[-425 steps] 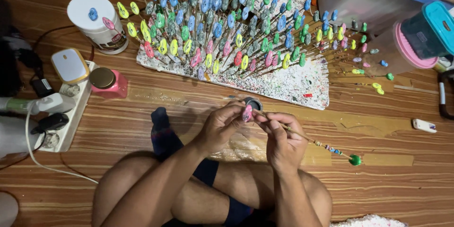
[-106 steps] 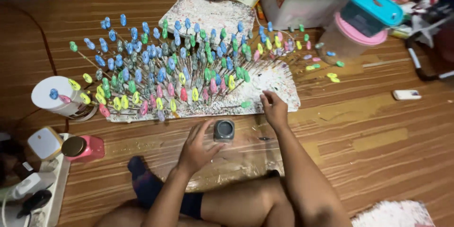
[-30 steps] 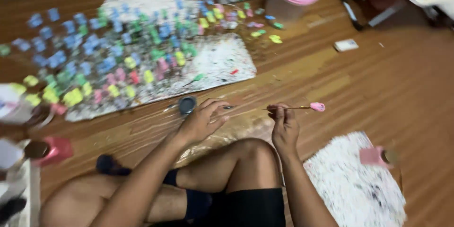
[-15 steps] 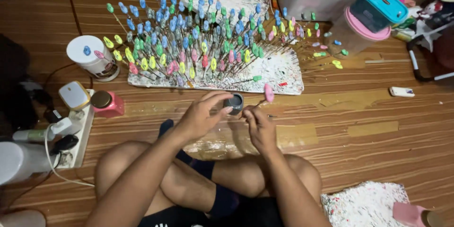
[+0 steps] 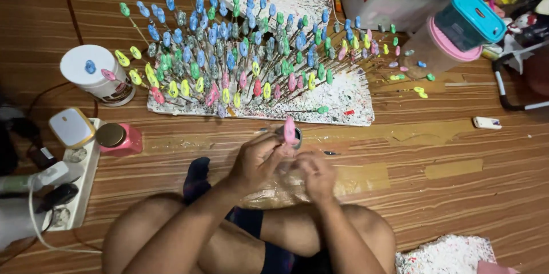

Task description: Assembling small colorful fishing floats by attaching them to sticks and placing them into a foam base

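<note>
The left hand (image 5: 260,160) and right hand (image 5: 313,172) were held close together above the floor (image 5: 457,194), just before the board's (image 5: 343,94) near edge. A pink piece (image 5: 290,130) on a stick was pinched upright in the left fingers; the right hand was blurred, and its grip could not be told. A small jar (image 5: 294,136) was partly hidden behind the piece. The piece seemed to be being coated; steady fingers and a free hole in the board would be called for.

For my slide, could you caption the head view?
Both hands hold a pink piece on a stick before a speckled foam board.
</note>
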